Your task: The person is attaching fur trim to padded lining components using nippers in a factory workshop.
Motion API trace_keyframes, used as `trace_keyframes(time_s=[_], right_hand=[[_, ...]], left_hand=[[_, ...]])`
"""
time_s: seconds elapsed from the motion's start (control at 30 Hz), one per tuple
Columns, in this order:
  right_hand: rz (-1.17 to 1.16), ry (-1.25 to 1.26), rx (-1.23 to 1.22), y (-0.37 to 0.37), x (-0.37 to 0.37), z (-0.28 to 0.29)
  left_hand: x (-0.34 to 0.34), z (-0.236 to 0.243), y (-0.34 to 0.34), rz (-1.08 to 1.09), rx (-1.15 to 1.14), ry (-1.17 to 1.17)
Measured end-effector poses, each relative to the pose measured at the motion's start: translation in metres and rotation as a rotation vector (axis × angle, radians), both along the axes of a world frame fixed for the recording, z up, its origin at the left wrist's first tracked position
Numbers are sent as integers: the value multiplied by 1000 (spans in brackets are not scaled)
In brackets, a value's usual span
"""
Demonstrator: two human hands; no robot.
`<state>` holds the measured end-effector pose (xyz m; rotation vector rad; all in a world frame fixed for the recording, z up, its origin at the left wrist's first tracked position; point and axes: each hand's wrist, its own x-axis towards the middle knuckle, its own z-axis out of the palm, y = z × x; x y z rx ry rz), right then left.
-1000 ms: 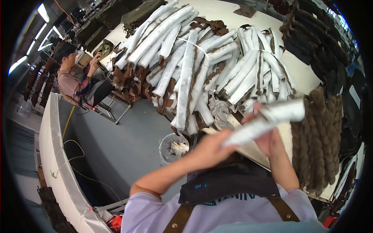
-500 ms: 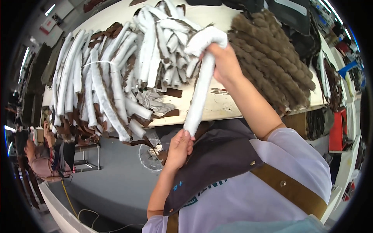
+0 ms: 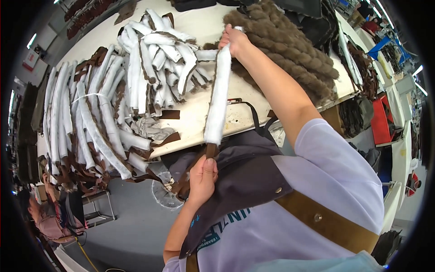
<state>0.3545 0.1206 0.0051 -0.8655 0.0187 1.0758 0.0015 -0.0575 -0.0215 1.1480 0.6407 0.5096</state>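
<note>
A long white padded strip [image 3: 217, 97] stretches between my hands over the table's front edge. My right hand [image 3: 234, 40] is closed around its far end, beside the brown fur strips. My left hand [image 3: 202, 178] pinches the brown fabric tail [image 3: 211, 150] at its near end, close to my apron. Left of the strip lies a heap of white rolled strips [image 3: 147, 72] with brown furry edges. Farther left is a bundle of similar strips [image 3: 99, 118], bound by a white tie. A crumpled grey cloth [image 3: 152, 130] rests in front of the heap.
Thick brown fur strips [image 3: 285, 54] cover the right part of the pale table [image 3: 192, 119]. Small snips [image 3: 234, 101] lie near the strip. A clear bin [image 3: 164, 195] stands on the floor, below the front edge. At far left sits a person [image 3: 50, 217]; a red box [image 3: 385, 118] is right.
The strip, earlier folded over my right hand, is now drawn out straight. My right hand has moved farther away, and my left hand now grips the brown tail. The view has shifted right.
</note>
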Motion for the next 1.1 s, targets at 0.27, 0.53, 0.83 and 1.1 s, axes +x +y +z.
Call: trace_keyframes(time_s=[0.27,0.53,0.83,1.1], right_hand=[[-101,-126,-148,15,10,-9],[-188,-58,-16,30,62,-14],[267,-179,155,-76,-41,24],[1933,-981,257,-197,-151,-33]], left_hand=[[-11,4,-3,61,-47,-32],[-39,-1,-4,19,463,196],[-83,34,12,788,-225,-619],[-148,12,63,530,-167,-1039]])
